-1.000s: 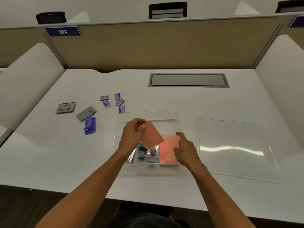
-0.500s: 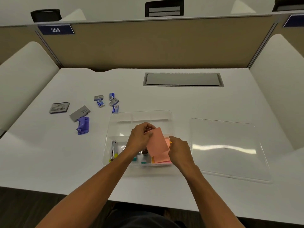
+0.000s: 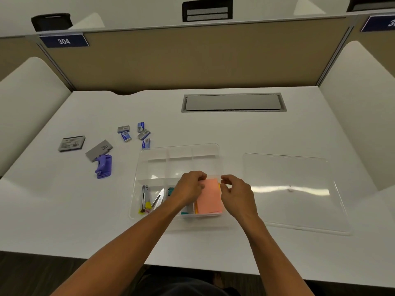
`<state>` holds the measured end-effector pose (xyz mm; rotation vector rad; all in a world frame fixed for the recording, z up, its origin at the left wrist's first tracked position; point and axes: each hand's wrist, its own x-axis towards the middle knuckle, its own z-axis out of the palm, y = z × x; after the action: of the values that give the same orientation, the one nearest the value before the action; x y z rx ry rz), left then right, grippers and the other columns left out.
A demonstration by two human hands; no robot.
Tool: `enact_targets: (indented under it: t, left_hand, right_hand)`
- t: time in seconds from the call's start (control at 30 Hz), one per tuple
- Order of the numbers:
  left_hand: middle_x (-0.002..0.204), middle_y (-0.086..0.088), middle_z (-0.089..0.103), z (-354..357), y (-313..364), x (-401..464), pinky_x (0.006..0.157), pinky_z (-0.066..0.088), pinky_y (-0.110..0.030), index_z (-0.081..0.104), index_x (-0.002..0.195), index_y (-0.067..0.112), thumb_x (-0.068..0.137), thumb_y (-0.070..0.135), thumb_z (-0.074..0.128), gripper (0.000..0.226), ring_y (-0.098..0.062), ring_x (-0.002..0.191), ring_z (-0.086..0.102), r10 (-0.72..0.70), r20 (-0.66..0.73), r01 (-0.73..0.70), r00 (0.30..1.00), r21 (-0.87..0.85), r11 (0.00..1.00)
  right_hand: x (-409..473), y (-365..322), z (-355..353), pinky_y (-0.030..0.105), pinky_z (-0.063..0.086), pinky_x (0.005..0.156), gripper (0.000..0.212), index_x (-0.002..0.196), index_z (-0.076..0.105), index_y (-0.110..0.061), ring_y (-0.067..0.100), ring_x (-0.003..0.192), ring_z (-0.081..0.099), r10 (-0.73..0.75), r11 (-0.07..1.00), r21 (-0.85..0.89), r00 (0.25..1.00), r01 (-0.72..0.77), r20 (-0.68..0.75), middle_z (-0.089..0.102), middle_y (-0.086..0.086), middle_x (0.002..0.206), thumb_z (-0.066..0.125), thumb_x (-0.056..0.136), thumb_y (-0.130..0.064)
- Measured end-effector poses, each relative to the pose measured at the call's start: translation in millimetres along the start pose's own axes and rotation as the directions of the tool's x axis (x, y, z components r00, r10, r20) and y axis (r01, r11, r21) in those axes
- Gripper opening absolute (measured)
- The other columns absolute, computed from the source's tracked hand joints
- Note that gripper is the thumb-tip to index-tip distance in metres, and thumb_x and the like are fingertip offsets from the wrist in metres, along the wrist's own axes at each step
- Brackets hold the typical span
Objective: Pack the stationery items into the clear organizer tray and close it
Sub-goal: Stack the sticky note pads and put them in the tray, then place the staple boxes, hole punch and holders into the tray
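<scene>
The clear organizer tray [image 3: 179, 148] sits open mid-table. A pink sticky-note pad [image 3: 209, 198] lies flat in its front right compartment, on top of yellow and orange pads. My left hand [image 3: 189, 188] pinches the pad's far left corner. My right hand [image 3: 238, 194] hovers at the far right corner, fingers curled and apart, fingertips at the pad's edge. The front left compartments hold a metal tool with a yellow tip [image 3: 145, 199], a silver clip [image 3: 158, 198] and teal items [image 3: 171, 191], partly hidden by my left wrist. The clear lid [image 3: 295, 189] lies flat to the tray's right.
Left of the tray lie a purple stapler [image 3: 103, 166], two grey flat boxes [image 3: 71, 143] [image 3: 99, 150] and several small staple boxes [image 3: 134, 133]. A grey cable hatch [image 3: 233, 102] is set into the table's back. White side panels and a tan partition enclose the desk.
My left hand has brought the tilted pink pad down and right, and it now lies flat on the stack in the front right compartment. My right hand has shifted from the stack's side to its far corner.
</scene>
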<state>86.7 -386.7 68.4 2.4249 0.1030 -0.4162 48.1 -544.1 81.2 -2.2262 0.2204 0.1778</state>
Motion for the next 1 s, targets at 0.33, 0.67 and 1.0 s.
enact_targets:
  t: [0.33, 0.67, 1.0]
  left_hand:
    - [0.132, 0.005, 0.059, -32, -31, 1, 0.097, 0.037, -0.025, 0.061, 0.121, 0.029, 0.092, 0.03, 0.061, 0.029, -0.014, 0.123, 0.053, 0.023, -0.156, -0.037, 0.987, -0.085, 0.996]
    - [0.126, 0.005, 0.06, -96, -97, -7, 0.098, 0.046, -0.032, 0.063, 0.114, 0.028, 0.092, 0.03, 0.061, 0.023, -0.011, 0.118, 0.054, -0.024, -0.314, -0.046, 0.949, -0.215, 0.976]
    - [0.126, 0.002, 0.06, -162, -190, 6, 0.089, 0.043, -0.027, 0.061, 0.117, 0.023, 0.092, 0.026, 0.061, 0.026, -0.015, 0.119, 0.054, -0.135, -0.379, 0.004, 0.916, -0.326, 0.945]
  right_hand:
    - [4, -17, 26, 0.036, 0.05, 0.099, 0.033, 0.13, 0.059, -0.024, 0.016, 0.11, 0.063, -0.089, 0.996, -0.021, 0.992, 0.091, 0.085, 0.064, -0.005, 0.128, 0.055, 0.097, -0.027]
    - [9, -70, 82, 0.03, 0.053, 0.092, 0.033, 0.129, 0.059, -0.028, 0.01, 0.102, 0.064, -0.168, 0.986, 0.011, 0.977, 0.168, 0.135, 0.064, -0.008, 0.126, 0.058, 0.095, -0.031]
    - [15, -137, 154, 0.022, 0.052, 0.082, 0.034, 0.127, 0.06, -0.031, 0.002, 0.087, 0.062, -0.247, 0.967, -0.015, 0.948, 0.255, 0.201, 0.064, -0.015, 0.12, 0.058, 0.093, -0.035]
